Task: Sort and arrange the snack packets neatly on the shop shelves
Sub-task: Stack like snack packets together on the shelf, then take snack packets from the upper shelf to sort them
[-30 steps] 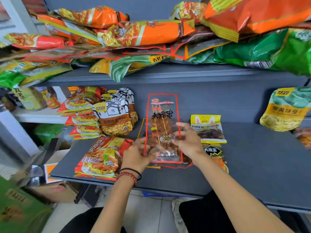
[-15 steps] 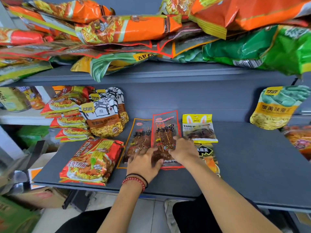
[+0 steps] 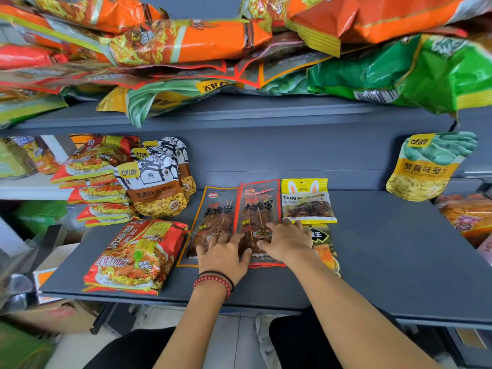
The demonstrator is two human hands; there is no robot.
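orange-edged packet [image 3: 217, 211] and red-edged packet [image 3: 259, 209], laid touching, near ends toward the shelf [image 3: 386, 249] front edge, are pressed by the flat, spread left hand [image 3: 223, 253] and right hand [image 3: 288, 243].

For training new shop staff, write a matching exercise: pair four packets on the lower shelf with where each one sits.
Packets:
1. red noodle packet
2. orange-edged skewer packet
3. yellow rabbit-ear packet
4. green-and-yellow bean packet

Places:
a. upright at the back, far right, apart from the others
b. flat, just right of the red-edged skewer packet
c. at the front left of the shelf
d. flat, between the red noodle packet and the red-edged skewer packet

Pairs: 1-c; 2-d; 3-b; 4-a
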